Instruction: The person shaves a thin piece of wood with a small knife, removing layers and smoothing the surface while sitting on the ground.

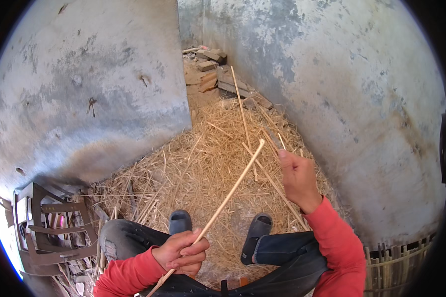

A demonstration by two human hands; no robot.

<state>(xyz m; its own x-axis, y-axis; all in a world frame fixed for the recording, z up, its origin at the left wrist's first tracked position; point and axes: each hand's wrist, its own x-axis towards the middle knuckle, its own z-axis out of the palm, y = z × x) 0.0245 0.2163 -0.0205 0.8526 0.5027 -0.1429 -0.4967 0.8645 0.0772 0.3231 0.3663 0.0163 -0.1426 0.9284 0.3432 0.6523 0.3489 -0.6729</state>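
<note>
Slender pale stick (230,192) (knobbed), left hand (184,251) gripping it, right hand (300,181) clasping blade (275,139)

Red sleeves (336,240) blaze at lower left and lower right; a pale yellow stick (230,190) and a dull grey blade (274,139) mark the centre; golden straw (213,163) spreads beneath; grey walls (342,74), mottled white and blue and stained rusty brown, fill the upper left and right; dark grey slippers (257,231) and dark blue trousers (287,247) show lower centre; orange and grey bricks (208,81) dot the top centre.
</note>
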